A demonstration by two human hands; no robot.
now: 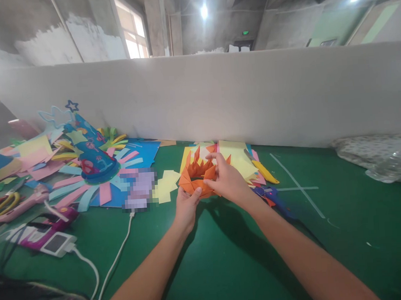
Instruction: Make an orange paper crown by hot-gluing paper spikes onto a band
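An orange folded-paper crown (pixel 192 184), a ring with pointed tips round its top, is held above the green table. My left hand (pixel 187 207) grips the ring's lower front edge, thumb on the near face. On the right side, my right hand (pixel 230 177) is closed round the wall, its thumb in front and index finger curved over the points. Part of the ring is hidden behind that hand. Just beyond the crown lie sheets of yellow paper (pixel 234 153). A blue glue gun (pixel 274 199) rests beside my right forearm.
A yellow utility knife (pixel 265 171) lies at the back right, with a plastic bottle (pixel 393 163) farther right. To the left stands a blue party hat (pixel 97 152) with paper strips. Nearer me are a power strip (pixel 54 240) and white cables (pixel 120 250). A white partition (pixel 218 99) borders the table.
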